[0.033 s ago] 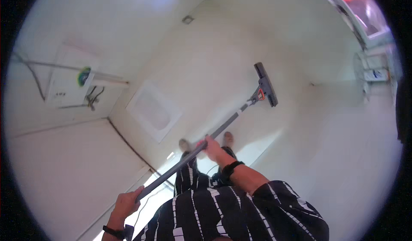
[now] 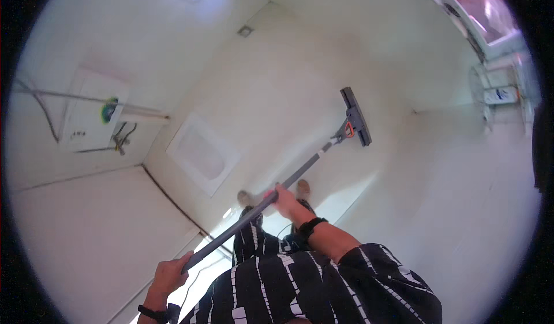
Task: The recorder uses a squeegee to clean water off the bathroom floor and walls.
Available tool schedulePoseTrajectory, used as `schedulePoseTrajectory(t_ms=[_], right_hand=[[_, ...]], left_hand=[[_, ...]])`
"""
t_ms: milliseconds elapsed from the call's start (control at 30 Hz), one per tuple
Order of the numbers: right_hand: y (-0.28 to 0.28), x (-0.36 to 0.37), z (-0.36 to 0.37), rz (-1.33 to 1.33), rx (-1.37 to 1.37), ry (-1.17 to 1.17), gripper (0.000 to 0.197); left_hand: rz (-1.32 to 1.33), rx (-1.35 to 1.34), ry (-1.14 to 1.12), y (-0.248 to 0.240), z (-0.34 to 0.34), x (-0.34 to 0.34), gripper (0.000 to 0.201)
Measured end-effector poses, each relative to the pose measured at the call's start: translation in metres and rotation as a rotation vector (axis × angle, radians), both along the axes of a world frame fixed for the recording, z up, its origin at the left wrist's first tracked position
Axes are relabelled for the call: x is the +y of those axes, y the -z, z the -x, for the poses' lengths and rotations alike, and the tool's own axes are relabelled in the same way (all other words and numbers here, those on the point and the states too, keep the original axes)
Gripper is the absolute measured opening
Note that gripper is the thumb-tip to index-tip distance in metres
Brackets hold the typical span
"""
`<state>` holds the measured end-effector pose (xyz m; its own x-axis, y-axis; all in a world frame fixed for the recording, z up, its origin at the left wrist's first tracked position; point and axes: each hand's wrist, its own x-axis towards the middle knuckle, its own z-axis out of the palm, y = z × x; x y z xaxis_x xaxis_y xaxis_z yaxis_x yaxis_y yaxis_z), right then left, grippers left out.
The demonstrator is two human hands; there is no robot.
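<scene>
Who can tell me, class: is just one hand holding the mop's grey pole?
No, the left hand grips the grey pole near its end and the right hand grips it farther along.

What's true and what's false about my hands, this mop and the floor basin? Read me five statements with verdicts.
1. Your left hand holds the pole near its end. True.
2. Your right hand is off the pole. False: it grips it too.
3. The mop head has an orange part. True.
4. The mop head is between your shoes. False: it's ahead, to the right.
5. The white basin is left of the mop head. True.
</scene>
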<state>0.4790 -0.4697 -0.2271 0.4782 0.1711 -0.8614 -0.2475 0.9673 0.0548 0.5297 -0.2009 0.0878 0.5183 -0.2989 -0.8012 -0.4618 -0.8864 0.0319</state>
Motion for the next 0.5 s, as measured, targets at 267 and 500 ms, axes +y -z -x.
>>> schedulePoseTrajectory(t_ms=[267, 500], right_hand=[[0.021, -0.122, 0.038, 0.078, -0.059, 0.086, 0.029], [0.021, -0.17, -0.006, 0.09, -0.159, 0.255, 0.037]], left_hand=[[0.116, -0.128, 0.235, -0.01, 0.007, -0.134, 0.056], [0.178, -0.128, 0.417, -0.03, -0.088, -0.215, 0.056]])
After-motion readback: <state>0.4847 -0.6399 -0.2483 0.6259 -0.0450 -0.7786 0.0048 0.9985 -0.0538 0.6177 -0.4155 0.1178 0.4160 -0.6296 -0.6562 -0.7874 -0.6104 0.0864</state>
